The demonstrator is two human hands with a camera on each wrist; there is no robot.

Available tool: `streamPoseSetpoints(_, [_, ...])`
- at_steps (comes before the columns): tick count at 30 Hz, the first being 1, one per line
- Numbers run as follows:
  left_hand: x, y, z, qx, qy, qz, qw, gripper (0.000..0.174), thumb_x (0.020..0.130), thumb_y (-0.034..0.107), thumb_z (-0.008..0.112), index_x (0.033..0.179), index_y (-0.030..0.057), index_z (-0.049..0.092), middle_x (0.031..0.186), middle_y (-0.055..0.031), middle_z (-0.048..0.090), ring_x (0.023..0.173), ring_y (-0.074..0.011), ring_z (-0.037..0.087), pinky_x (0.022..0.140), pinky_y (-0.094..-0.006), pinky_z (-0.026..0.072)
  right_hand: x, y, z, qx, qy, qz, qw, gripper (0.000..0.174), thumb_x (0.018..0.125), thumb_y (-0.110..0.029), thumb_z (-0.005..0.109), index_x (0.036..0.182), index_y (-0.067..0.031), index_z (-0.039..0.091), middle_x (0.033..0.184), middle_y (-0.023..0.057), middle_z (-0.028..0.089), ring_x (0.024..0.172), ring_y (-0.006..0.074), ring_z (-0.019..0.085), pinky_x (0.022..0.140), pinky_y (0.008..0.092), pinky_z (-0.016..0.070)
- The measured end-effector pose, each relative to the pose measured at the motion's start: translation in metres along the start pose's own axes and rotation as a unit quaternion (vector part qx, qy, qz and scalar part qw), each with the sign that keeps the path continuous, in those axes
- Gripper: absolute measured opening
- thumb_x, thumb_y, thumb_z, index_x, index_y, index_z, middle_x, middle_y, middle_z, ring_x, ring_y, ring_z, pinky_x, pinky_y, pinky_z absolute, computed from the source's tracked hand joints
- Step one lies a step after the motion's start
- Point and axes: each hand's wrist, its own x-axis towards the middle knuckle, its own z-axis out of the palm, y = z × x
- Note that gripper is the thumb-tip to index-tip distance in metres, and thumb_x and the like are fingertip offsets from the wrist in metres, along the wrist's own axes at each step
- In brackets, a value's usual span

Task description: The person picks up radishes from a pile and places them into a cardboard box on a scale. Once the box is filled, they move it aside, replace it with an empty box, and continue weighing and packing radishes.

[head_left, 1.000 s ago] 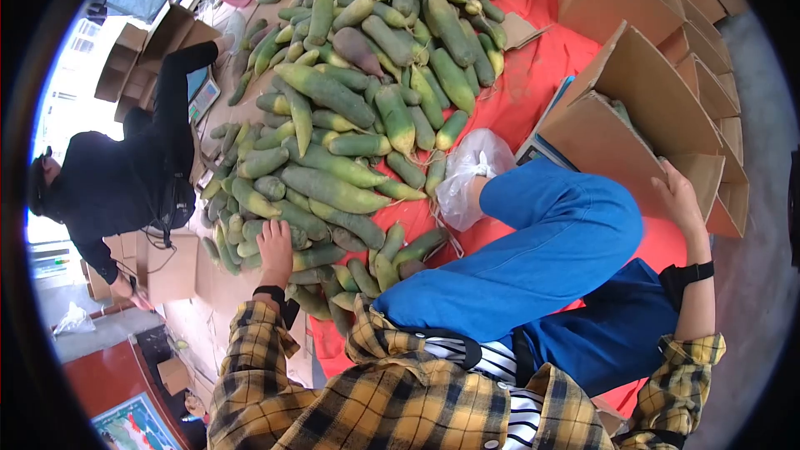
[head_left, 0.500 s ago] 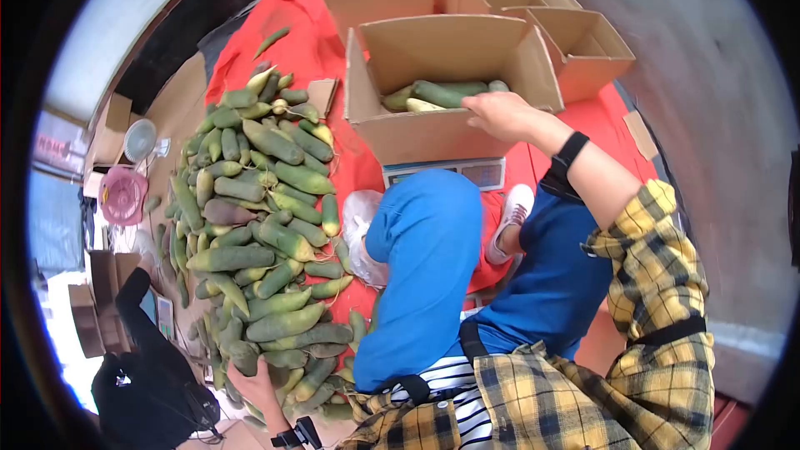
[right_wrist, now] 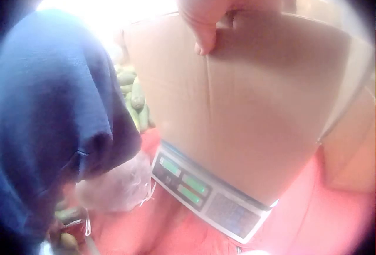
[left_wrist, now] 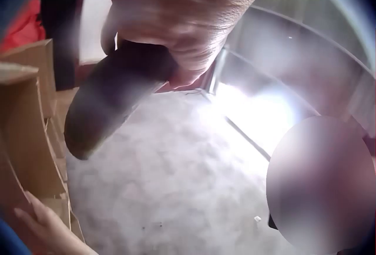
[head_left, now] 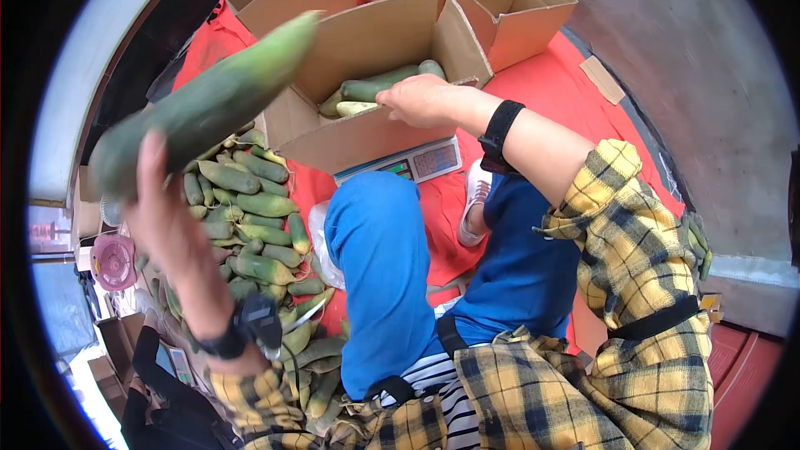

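My left hand grips a large green radish, raised above the pile and left of the cardboard box. Its paler end points toward the box. The left wrist view shows the hand wrapped over the dark radish, whose free end sticks out. My right hand holds the top edge of the box's near wall; from the right wrist, the thumb presses on the wall's outer side. Several radishes lie inside the box, which stands on a digital scale with lit green displays.
A big pile of green radishes spreads to the left of my bent knee. More open cardboard boxes stand behind the box on the red sheet. A person in dark clothes is at the lower left.
My left hand has lifted a radish from the pile and swung it up toward the box. The right hand came to the box's near wall and stays there. The view has turned toward the boxes.
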Motion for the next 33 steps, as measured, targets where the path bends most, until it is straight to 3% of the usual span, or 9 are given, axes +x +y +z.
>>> streamPoseSetpoints(4, [0.019, -0.062, 0.081, 0.035, -0.068, -0.115, 0.99, 0.043, 0.074, 0.026, 0.077, 0.108, 0.0082, 0.056, 0.1, -0.0054, 0.059, 0.097, -0.0178, 0.058, 0.083, -0.0402, 0.0493, -0.002, -0.004, 0.001, -0.009, 0.004, -0.007, 1.0, 0.024, 0.086, -0.023, 0.058, 0.101, -0.0035, 0.057, 0.087, 0.0174, 0.065, 0.088, 0.0352, 0.063, 0.076, 0.044, 0.0492])
streamPoseSetpoints(7, [0.034, -0.109, 0.095, 0.131, -0.258, -0.26, 0.921, 0.056, 0.072, 0.033, 0.078, 0.112, 0.0037, 0.05, 0.09, -0.0076, 0.062, 0.081, -0.0181, 0.061, 0.066, -0.0338, 0.0512, -0.003, -0.005, -0.003, 0.001, -0.019, 0.001, 1.0, 0.022, 0.086, -0.021, 0.058, 0.1, -0.0051, 0.058, 0.091, 0.0166, 0.065, 0.091, 0.034, 0.063, 0.076, 0.0433, 0.0492])
streamPoseSetpoints(10, [0.025, -0.151, 0.07, 0.562, -0.299, 0.057, 0.769, 0.045, 0.078, 0.028, 0.07, 0.108, -0.0003, 0.053, 0.088, -0.0188, 0.062, 0.079, -0.0289, 0.063, 0.07, -0.0385, 0.0502, -0.001, -0.004, -0.005, 0.001, -0.033, 0.015, 0.999, 0.02, 0.085, -0.018, 0.058, 0.101, -0.0059, 0.06, 0.097, 0.0162, 0.065, 0.096, 0.0329, 0.062, 0.078, 0.042, 0.0492])
streamPoseSetpoints(14, [-0.013, -0.11, 0.039, 0.558, -0.321, 0.122, 0.755, 0.039, 0.079, 0.02, 0.067, 0.109, 0.0003, 0.054, 0.097, -0.0212, 0.06, 0.087, -0.0338, 0.061, 0.075, -0.0398, 0.0492, -0.003, -0.018, -0.005, 0.001, -0.029, 0.003, 1.0, 0.022, 0.085, -0.018, 0.057, 0.103, -0.0054, 0.06, 0.097, 0.0166, 0.065, 0.096, 0.0342, 0.062, 0.079, 0.0429, 0.0489])
streamPoseSetpoints(19, [-0.058, -0.083, -0.018, 0.422, -0.266, 0.062, 0.865, 0.034, 0.08, 0.011, 0.064, 0.112, 0.0014, 0.056, 0.101, -0.0168, 0.059, 0.089, -0.0291, 0.061, 0.078, -0.0352, 0.0488, -0.001, -0.015, -0.007, -0.01, -0.032, 0.011, 0.999, 0.022, 0.085, -0.018, 0.057, 0.103, -0.0066, 0.061, 0.099, 0.0167, 0.065, 0.099, 0.0343, 0.061, 0.082, 0.043, 0.0486])
streamPoseSetpoints(23, [-0.13, -0.097, -0.094, 0.433, -0.28, -0.035, 0.856, 0.033, 0.08, 0.008, 0.064, 0.111, 0.0014, 0.057, 0.099, -0.0159, 0.059, 0.086, -0.0284, 0.062, 0.077, -0.0349, 0.0485, 0.006, -0.007, 0.005, -0.033, -0.026, -0.005, 0.999, 0.023, 0.087, -0.025, 0.056, 0.099, -0.0048, 0.056, 0.089, 0.019, 0.064, 0.087, 0.0385, 0.061, 0.075, 0.0479, 0.0487])
streamPoseSetpoints(24, [-0.155, -0.099, -0.113, 0.452, -0.296, -0.084, 0.837, 0.035, 0.078, 0.01, 0.065, 0.111, 0.0021, 0.057, 0.1, -0.0175, 0.059, 0.087, -0.031, 0.062, 0.076, -0.0374, 0.0488, 0.004, -0.004, 0.006, -0.037, -0.012, -0.019, 0.999, 0.024, 0.088, -0.025, 0.056, 0.1, -0.0047, 0.055, 0.09, 0.019, 0.063, 0.089, 0.0383, 0.06, 0.076, 0.0482, 0.0483])
streamPoseSetpoints(29, [-0.276, -0.121, -0.221, 0.64, -0.5, -0.296, 0.504, 0.042, 0.077, 0.027, 0.065, 0.109, 0.004, 0.053, 0.104, -0.0189, 0.058, 0.094, -0.0363, 0.061, 0.078, -0.0438, 0.051, 0.001, 0.003, 0.011, -0.023, 0.045, -0.05, 0.997, 0.025, 0.089, -0.02, 0.054, 0.102, 0.0004, 0.051, 0.095, 0.0226, 0.062, 0.096, 0.0408, 0.057, 0.08, 0.0485, 0.0453])
streamPoseSetpoints(33, [-0.318, -0.121, -0.261, 0.624, -0.428, -0.383, 0.529, 0.04, 0.077, 0.028, 0.066, 0.106, 0.0036, 0.054, 0.102, -0.0189, 0.058, 0.094, -0.0349, 0.061, 0.077, -0.0447, 0.0509, -0.001, -0.006, 0.001, -0.014, 0.002, -0.023, 1.0, 0.027, 0.089, -0.02, 0.053, 0.106, 0.0011, 0.051, 0.096, 0.0236, 0.062, 0.096, 0.0407, 0.057, 0.081, 0.0486, 0.0444])
